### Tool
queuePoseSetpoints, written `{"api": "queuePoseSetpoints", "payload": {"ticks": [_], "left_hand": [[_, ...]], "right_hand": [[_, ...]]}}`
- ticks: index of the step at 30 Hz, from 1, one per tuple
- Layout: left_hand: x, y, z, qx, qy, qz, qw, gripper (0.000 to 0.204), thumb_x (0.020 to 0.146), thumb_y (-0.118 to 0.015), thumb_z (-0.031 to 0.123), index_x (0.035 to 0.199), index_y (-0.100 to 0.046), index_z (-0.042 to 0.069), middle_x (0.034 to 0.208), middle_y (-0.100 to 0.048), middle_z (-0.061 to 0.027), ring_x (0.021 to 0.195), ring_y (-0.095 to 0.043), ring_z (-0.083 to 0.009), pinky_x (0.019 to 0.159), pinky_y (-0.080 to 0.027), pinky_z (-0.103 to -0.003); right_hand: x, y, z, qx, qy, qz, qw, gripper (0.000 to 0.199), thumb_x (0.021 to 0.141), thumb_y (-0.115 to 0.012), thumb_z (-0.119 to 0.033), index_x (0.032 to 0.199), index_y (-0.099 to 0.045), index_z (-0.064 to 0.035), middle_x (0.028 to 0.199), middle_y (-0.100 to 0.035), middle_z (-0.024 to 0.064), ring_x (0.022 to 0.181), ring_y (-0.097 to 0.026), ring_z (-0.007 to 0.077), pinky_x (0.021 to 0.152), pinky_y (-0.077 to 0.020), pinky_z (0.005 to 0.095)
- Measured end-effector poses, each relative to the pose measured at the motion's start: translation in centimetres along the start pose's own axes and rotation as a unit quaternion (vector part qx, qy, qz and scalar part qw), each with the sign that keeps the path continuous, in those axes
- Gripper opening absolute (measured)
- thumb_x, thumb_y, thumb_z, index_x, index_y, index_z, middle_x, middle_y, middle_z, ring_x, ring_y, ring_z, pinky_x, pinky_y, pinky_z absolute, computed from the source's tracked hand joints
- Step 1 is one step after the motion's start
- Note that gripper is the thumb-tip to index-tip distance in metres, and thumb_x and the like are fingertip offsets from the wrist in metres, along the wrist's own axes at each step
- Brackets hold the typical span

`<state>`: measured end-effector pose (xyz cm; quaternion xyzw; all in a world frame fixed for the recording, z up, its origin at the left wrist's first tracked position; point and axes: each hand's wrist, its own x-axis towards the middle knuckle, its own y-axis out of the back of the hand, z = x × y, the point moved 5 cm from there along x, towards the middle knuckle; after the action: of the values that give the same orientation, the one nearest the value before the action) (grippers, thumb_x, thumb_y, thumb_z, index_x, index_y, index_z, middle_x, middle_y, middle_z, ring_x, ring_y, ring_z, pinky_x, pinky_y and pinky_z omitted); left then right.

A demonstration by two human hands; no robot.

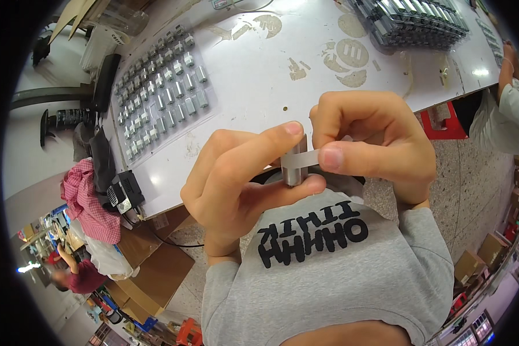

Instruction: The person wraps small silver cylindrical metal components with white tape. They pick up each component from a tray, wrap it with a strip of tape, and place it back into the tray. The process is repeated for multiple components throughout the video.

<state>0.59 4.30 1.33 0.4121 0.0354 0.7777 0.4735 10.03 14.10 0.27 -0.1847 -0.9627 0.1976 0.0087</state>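
A small shiny metal cylinder (294, 176) stands upright in my left hand (228, 173), pinched between the index fingertip on top and the thumb underneath. Around its side lies a whitish translucent strip (303, 160), like tape, its free end stretched out to the right. That end is gripped between the thumb and index finger of my right hand (380, 141), whose other fingers are curled in. Both hands are above the table's near edge, in front of my grey shirt. The far side of the cylinder is hidden.
On the white table (242, 75), a clear plastic tray (205, 119) holds rows of similar cylinders, some with white bands. Stacked filled trays (409, 29) stand at the far right. Left are a black device (125, 191) and checked cloth (86, 202). Another person's arm (506, 72) shows far right.
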Motion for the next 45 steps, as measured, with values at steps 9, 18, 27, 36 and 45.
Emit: {"api": "queuePoseSetpoints", "payload": {"ticks": [9,18,27,36,45], "left_hand": [[0.3,-0.3,-0.4,-0.064,-0.025,0.091,0.993,0.051,0.050,-0.079,0.013,0.095,-0.055,0.001,0.076,-0.061,-0.0065,0.060,-0.055,-0.0131,0.049,-0.044,-0.020],[0.6,-0.3,-0.5,-0.054,-0.035,0.074,0.995,0.053,0.051,-0.079,0.012,0.097,-0.054,0.000,0.082,-0.060,-0.0078,0.062,-0.054,-0.0129,0.051,-0.043,-0.020],[-0.2,-1.5,-1.7,-0.137,-0.045,0.114,0.983,0.058,0.063,-0.074,0.017,0.108,-0.043,-0.004,0.091,-0.057,-0.0126,0.068,-0.055,-0.0145,0.061,-0.044,-0.022],[-0.5,-2.4,-0.9,-0.133,0.111,0.091,0.981,0.048,0.088,-0.044,0.025,0.118,-0.028,-0.008,0.089,-0.054,-0.0171,0.073,-0.054,-0.0149,0.067,-0.041,-0.022],[0.9,-2.0,0.9,0.117,0.064,-0.045,0.990,0.029,0.089,-0.034,0.012,0.105,-0.049,-0.007,0.093,-0.058,-0.0135,0.075,-0.057,-0.0184,0.073,-0.042,-0.027]], "right_hand": [[0.3,0.1,1.0,0.033,0.001,0.008,0.999,0.013,0.075,-0.058,-0.009,0.068,-0.049,-0.0022,0.063,-0.045,-0.0011,0.058,-0.039,0.0041,0.052,-0.0275,0.0190],[0.0,0.3,0.4,0.025,0.021,0.016,0.999,0.011,0.076,-0.058,-0.008,0.069,-0.050,-0.0025,0.066,-0.047,-0.0013,0.061,-0.041,0.0038,0.054,-0.0298,0.0186],[0.3,0.4,0.6,0.037,-0.019,0.016,0.999,0.011,0.078,-0.058,-0.009,0.080,-0.049,-0.0019,0.068,-0.049,-0.0014,0.054,-0.042,0.0021,0.048,-0.0312,0.0144],[0.6,1.1,1.3,-0.118,0.074,0.042,0.989,0.032,0.076,-0.064,-0.016,0.099,-0.048,-0.0007,0.073,-0.050,0.0004,0.054,-0.046,0.0023,0.045,-0.0347,0.0143],[0.3,1.6,0.6,-0.269,0.179,0.069,0.944,0.024,0.072,-0.068,-0.016,0.078,-0.051,-0.0008,0.058,-0.049,-0.0012,0.050,-0.044,0.0026,0.045,-0.0328,0.0160]]}}
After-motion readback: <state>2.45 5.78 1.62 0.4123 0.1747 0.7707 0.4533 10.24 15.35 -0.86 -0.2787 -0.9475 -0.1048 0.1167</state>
